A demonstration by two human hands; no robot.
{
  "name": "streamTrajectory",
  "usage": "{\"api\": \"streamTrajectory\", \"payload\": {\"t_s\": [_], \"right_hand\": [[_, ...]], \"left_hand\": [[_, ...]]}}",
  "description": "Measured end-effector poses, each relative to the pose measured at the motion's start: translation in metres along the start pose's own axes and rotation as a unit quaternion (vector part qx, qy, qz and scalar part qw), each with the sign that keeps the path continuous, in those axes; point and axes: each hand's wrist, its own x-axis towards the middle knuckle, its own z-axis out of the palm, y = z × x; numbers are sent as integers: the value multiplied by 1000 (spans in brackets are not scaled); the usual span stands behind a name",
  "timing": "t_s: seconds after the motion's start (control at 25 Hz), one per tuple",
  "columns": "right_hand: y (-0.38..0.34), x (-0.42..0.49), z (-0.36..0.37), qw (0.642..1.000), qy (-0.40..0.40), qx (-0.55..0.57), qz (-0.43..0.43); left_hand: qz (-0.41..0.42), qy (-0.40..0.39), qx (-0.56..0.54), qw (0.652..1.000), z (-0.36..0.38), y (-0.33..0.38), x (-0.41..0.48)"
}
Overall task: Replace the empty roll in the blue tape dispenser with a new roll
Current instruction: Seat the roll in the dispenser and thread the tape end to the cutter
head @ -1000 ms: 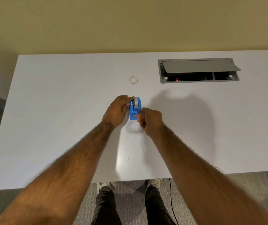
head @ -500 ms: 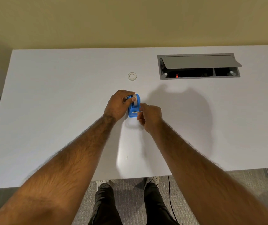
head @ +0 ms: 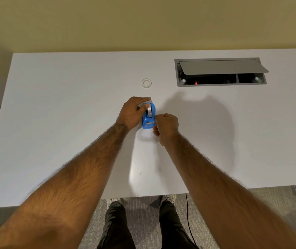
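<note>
While the blue tape dispenser sits mid-table with a roll seated, the left hand clamps its side and the right hand pinches at the cutter end, seemingly on tape; next, I judge, pressing the strip onto the blade. A spare ring lies well beyond.

Dispenser on table, roll behind.

The small blue glossy plastic tape dispenser carries shiny tape; the white bench looks smooth and matt, its grey hatch lid brushed metal.
</note>
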Motion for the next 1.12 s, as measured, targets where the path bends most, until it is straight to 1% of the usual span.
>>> {"api": "streamTrajectory", "payload": {"t_s": [0.16, 0.28, 0.36, 0.44, 0.56, 0.76, 1.12], "right_hand": [[0, -2, -1, 1000, -7, 1, -11], [-5, -4, 0, 998, -4, 43, 42], [-9, -5, 1, 994, -22, 76, 80], [-12, -6, 1, 990, -46, 86, 98], [-18, -4, 1, 988, -65, 78, 114], [-22, 0, 4, 987, -66, 42, 143], [-21, -13, 4, 985, -51, 71, 151]], "left_hand": [[11, 1, -17, 1000, 2, -1, 3], [15, 1, -19, 1000, 2, -2, 4], [14, 2, -25, 1000, 2, -1, 4], [9, 7, -37, 999, 1, 1, 4], [8, 6, -32, 999, 0, 1, 3], [13, 5, -25, 1000, 1, 0, 3], [10, 6, -16, 1000, 3, -1, 5]]}}
